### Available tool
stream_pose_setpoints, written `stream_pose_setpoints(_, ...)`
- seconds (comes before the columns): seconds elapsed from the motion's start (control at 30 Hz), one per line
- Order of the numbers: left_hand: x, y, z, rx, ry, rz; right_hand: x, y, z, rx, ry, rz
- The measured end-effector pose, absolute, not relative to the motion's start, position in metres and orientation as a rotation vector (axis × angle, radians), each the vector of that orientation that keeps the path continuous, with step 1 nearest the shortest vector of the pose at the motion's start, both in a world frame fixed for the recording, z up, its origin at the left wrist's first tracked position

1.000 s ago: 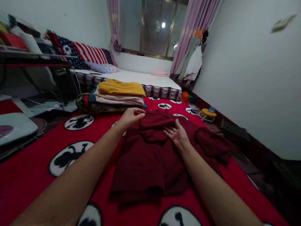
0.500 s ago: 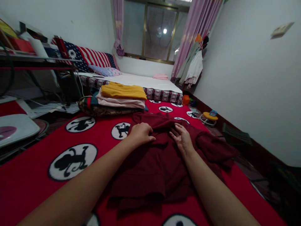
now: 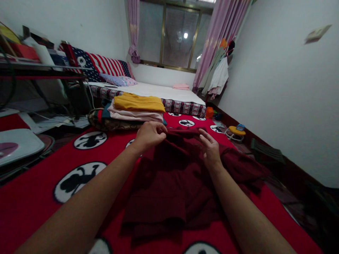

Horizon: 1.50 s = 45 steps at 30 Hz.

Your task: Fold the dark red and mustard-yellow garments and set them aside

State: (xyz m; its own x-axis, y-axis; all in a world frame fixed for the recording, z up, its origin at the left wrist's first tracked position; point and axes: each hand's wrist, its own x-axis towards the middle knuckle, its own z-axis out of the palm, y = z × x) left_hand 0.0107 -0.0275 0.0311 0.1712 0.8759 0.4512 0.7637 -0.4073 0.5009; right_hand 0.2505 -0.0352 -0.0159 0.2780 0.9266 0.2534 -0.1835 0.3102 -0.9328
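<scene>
One red blanket [image 3: 39,197] fills most of the floor before you, and at least eight of its round white patches [image 3: 90,140] show, some cut off or partly covered. Beyond it stands one bed [image 3: 156,90] with a white top, and above that one window [image 3: 176,38] in three visible panes, flanked by two purple curtains [image 3: 217,35].

Your one maroon garment [image 3: 169,197] lies on the blanket, its near part spread towards you and its far part lifted between your hands; another bunched portion of dark red cloth runs off to your right (whether it is a sleeve, you cannot tell). Past your left hand sits one stack of folded cloth [image 3: 139,102], a single yellow piece on top, a pale pink layer below it and darker patterned cloth at the bottom. One small yellow stool [image 3: 235,130] stands near the right wall, with one blue object on it.

Of your two hands, the left hand [image 3: 149,135] has thumb and fingers pinched on the garment's raised edge. The right hand [image 3: 212,150] has its fingers extended against the same lifted cloth; you cannot tell whether they grip it. One switch plate [image 3: 317,34] is on the right wall.
</scene>
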Motion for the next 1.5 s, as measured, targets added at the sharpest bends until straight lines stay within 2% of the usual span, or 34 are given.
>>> stream_pose_setpoints(0.07,-0.001,-0.028,0.042,2.339,1.561,0.893,0.250,-0.036,-0.014,-1.022,-1.104,0.817)
stream_pose_setpoints(0.27,-0.009,-0.038,0.044,2.467,1.498,0.018,0.263,-0.034,-0.015,-1.558,-1.515,0.749)
stream_pose_setpoints(0.33,-0.004,-0.038,0.040,2.461,1.496,-0.080,0.269,-0.033,-0.014,-1.694,-1.583,0.536)
stream_pose_setpoints(0.43,0.001,-0.036,0.034,2.480,1.426,-0.041,0.271,-0.033,-0.012,-1.751,-1.616,0.133)
stream_pose_setpoints(0.53,0.005,-0.035,0.029,2.500,1.333,-0.006,0.266,-0.036,-0.012,-1.741,-1.660,0.002)
stream_pose_setpoints(0.77,0.007,-0.034,0.021,2.405,1.172,-0.079,0.261,-0.046,-0.006,-2.049,-1.914,0.198)
stream_pose_setpoints(0.87,0.007,-0.035,0.023,2.379,1.222,-0.101,0.261,-0.046,-0.005,-2.077,-1.880,0.166)
stream_pose_setpoints(1.0,0.007,-0.034,0.024,2.393,1.224,-0.107,0.261,-0.034,-0.018,-1.806,-1.680,0.100)
stream_pose_setpoints(1.17,0.006,-0.035,0.025,2.363,1.170,-0.152,0.265,-0.016,-0.044,-1.649,-1.442,0.445)
stream_pose_setpoints(1.3,0.007,-0.037,0.028,2.324,1.154,-0.166,0.269,-0.014,-0.047,-1.601,-1.449,0.655)
stream_pose_setpoints(1.5,0.007,-0.037,0.026,2.269,1.127,-0.201,0.268,-0.010,-0.038,-1.277,-1.256,0.522)
